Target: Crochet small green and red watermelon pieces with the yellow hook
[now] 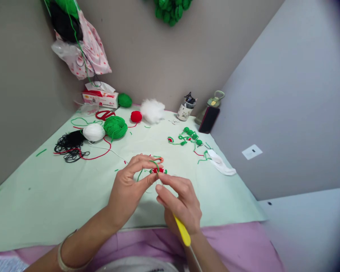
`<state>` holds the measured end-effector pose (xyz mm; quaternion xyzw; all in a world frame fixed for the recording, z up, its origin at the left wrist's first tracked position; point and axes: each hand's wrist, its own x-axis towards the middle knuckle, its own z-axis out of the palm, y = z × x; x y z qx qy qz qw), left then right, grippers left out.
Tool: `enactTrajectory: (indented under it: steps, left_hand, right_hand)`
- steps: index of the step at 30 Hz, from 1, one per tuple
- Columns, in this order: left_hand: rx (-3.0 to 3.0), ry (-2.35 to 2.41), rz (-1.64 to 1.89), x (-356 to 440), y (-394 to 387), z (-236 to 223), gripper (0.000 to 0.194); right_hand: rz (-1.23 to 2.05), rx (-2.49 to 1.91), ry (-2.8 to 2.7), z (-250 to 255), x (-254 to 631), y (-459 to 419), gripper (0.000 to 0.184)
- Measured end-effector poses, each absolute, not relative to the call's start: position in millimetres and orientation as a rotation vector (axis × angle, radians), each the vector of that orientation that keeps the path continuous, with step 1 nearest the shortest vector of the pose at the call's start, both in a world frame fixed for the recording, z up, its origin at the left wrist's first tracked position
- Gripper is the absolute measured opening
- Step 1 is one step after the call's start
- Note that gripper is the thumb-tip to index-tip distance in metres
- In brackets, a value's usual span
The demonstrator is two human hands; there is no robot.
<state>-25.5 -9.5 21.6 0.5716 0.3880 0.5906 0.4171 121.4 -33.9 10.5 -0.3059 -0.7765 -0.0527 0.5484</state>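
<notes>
My left hand (132,175) is closed in a pinch, with a strand of green yarn (155,164) running over its fingertips. My right hand (183,204) grips a crochet hook with a yellow handle (183,231), its thin metal tip meeting the yarn at the left fingertips. Just beyond the fingertips is a small red and green crocheted piece (160,171); whether the left fingers pinch it or it lies on the table behind, I cannot tell. An orange safety-pin-shaped marker (159,160) shows right behind it.
On the pale green tablecloth (82,211) at left lie black yarn (69,145), a white ball (93,132), a green skein (115,127) and red scissors (104,115). White stuffing (152,111) and a red ball (136,116) sit behind. Crocheted green pieces (189,136) and a phone (209,119) are at right.
</notes>
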Motion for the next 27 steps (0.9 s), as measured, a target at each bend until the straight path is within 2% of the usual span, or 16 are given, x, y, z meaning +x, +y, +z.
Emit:
enactTrajectory:
  steps: [6,17,27]
  left_hand:
    - [1.474,0.997,1.495,-25.5,-9.9,23.0,0.004]
    - [1.589,1.069,1.551,-25.3,-9.7,20.5,0.006]
    - [1.829,1.132,1.646,-30.4,-7.0,17.3,0.012]
  right_hand:
    - [-0.147,-0.735,-1.822,7.0,122.0,-32.3,0.039]
    - [0.07,-0.646,-1.694,11.1,115.1,-27.9,0.024]
    - [0.244,-0.707,-1.659,15.7,118.6,-29.9,0.023]
